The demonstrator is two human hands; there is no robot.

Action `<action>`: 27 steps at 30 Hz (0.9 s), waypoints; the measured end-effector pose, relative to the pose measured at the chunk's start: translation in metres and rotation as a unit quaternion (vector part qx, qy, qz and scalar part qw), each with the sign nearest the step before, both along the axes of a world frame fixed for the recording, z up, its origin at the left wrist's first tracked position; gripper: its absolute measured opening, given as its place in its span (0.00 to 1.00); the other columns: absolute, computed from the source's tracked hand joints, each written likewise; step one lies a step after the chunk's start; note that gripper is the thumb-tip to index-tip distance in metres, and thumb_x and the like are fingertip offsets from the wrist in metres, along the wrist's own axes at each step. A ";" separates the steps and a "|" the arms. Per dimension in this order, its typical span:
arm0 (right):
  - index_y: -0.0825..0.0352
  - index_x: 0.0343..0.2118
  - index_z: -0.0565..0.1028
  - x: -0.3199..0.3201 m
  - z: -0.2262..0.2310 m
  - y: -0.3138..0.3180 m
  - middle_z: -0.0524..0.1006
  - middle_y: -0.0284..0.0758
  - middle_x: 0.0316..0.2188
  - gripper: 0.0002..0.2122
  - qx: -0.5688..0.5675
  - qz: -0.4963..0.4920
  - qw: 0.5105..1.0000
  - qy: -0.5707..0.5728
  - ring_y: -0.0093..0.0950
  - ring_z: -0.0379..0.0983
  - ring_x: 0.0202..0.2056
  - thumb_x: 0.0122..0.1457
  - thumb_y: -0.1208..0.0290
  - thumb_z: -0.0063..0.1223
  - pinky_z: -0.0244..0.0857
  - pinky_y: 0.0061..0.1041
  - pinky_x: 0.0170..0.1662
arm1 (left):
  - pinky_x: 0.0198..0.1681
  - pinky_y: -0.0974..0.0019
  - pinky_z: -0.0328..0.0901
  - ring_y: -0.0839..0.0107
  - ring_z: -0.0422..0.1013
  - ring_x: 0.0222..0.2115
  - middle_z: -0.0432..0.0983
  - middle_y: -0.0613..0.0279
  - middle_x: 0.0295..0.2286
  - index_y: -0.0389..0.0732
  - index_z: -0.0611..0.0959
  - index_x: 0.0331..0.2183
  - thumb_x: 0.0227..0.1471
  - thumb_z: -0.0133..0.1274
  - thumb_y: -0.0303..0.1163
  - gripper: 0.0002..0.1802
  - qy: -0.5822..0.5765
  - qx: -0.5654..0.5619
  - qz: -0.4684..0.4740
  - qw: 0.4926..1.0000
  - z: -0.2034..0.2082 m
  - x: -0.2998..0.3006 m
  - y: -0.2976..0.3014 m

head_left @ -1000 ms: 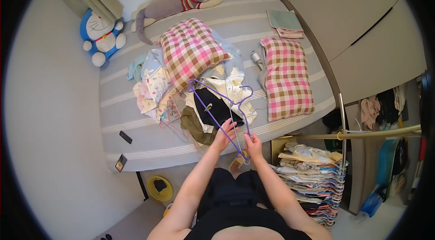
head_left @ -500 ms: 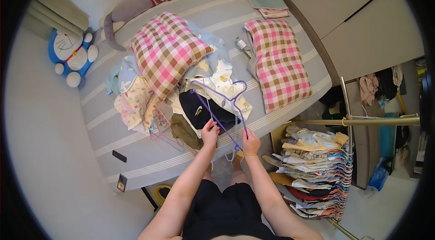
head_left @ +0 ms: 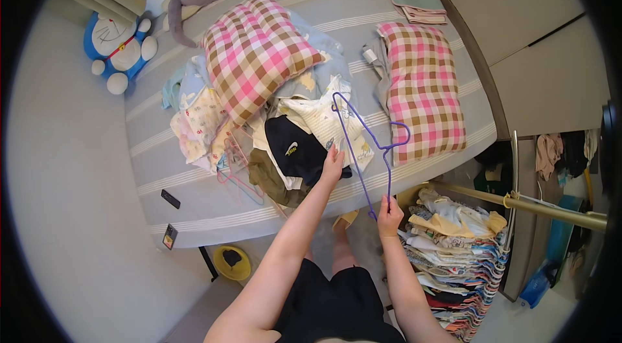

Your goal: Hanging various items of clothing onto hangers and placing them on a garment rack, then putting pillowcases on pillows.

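Observation:
A purple clothes hanger [head_left: 387, 148] is held by one end in my right hand [head_left: 389, 217], whose fingers are closed around it. Its hook points right, over the bed's edge. My left hand [head_left: 334, 168] is at the right side of a black garment [head_left: 295, 147] with a small light print. Its fingers are drawn together, and what they hold, if anything, cannot be made out. A white patterned garment [head_left: 327, 116] lies just beyond, partly behind the hanger. An olive garment [head_left: 269, 174] shows beneath the black one.
A checked pillow [head_left: 259, 51] rests on the clothes pile; another checked pillow [head_left: 424, 93] lies to the right. Pink hangers [head_left: 240, 184] lie left of the pile. Densely hung clothes [head_left: 453, 265] fill a rack with a metal rail [head_left: 551, 210]. A yellow bin [head_left: 232, 263] stands on the floor.
My right hand has moved right with the purple hanger, away from my left hand. My left hand has shifted up and right along the black garment. The whole view has shifted slightly.

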State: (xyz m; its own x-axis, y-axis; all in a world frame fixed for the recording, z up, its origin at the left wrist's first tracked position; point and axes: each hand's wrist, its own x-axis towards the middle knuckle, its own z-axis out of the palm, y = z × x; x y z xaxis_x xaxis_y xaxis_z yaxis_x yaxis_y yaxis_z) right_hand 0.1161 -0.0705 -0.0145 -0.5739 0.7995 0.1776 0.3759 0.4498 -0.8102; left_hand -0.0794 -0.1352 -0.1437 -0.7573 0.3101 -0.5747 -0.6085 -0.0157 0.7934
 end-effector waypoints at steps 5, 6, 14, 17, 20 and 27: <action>0.68 0.27 0.74 0.025 -0.028 0.031 0.69 0.40 0.15 0.05 0.028 0.055 0.998 -0.020 0.36 0.67 0.17 0.55 0.72 0.52 0.60 0.30 0.21 | 0.45 0.61 0.61 0.56 0.64 0.41 0.68 0.54 0.39 0.43 0.76 0.38 0.41 0.55 0.28 0.17 0.357 -0.334 -0.056 0.870 -0.021 0.032 -0.035; 0.68 0.29 0.73 0.034 -0.031 0.036 0.70 0.39 0.15 0.04 0.037 0.077 0.995 -0.043 0.33 0.69 0.17 0.54 0.73 0.52 0.61 0.28 0.22 | 0.45 0.61 0.61 0.56 0.64 0.41 0.68 0.55 0.39 0.44 0.76 0.38 0.40 0.57 0.29 0.17 0.358 -0.372 -0.089 0.852 -0.015 0.036 -0.040; 0.67 0.35 0.70 -0.004 -0.044 -0.002 0.72 0.30 0.21 0.07 -0.439 0.088 0.886 0.119 0.15 0.66 0.21 0.52 0.78 0.51 0.61 0.17 0.24 | 0.43 0.55 0.57 0.63 0.65 0.39 0.71 0.63 0.36 0.48 0.78 0.37 0.32 0.63 0.39 0.24 0.422 -0.547 -0.432 0.580 -0.023 0.004 -0.098; 0.66 0.31 0.70 0.007 -0.072 0.010 0.68 0.26 0.18 0.04 -0.359 0.130 0.924 0.009 0.13 0.61 0.19 0.52 0.77 0.51 0.56 0.15 0.23 | 0.40 0.57 0.60 0.60 0.67 0.37 0.73 0.62 0.31 0.45 0.78 0.32 0.31 0.62 0.36 0.19 0.402 -0.534 -0.389 0.634 -0.024 0.012 -0.101; 0.65 0.27 0.68 -0.006 -0.062 -0.007 0.64 0.24 0.15 0.04 -0.294 0.125 0.946 0.052 0.12 0.59 0.18 0.53 0.75 0.51 0.53 0.14 0.22 | 0.34 0.55 0.63 0.54 0.67 0.31 0.72 0.55 0.26 0.42 0.75 0.27 0.29 0.64 0.38 0.20 0.412 -0.424 -0.294 0.751 -0.013 0.020 -0.133; 0.68 0.33 0.73 -0.074 -0.047 -0.063 0.70 0.32 0.17 0.07 -0.119 0.104 0.986 0.054 0.18 0.64 0.20 0.57 0.70 0.50 0.60 0.22 0.24 | 0.33 0.63 0.63 0.63 0.68 0.29 0.72 0.57 0.25 0.38 0.72 0.25 0.33 0.66 0.44 0.25 0.270 -0.311 -0.287 0.865 0.086 0.018 -0.188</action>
State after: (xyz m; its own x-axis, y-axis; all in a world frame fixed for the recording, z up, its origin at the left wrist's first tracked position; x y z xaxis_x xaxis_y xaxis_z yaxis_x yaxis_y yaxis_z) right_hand 0.0423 -0.1332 -0.0612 -0.7181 0.6925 0.0689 0.2011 0.3014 -0.9321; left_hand -0.0617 -0.3227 -0.0579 -0.7913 0.4814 -0.3770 0.0866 0.6985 0.7103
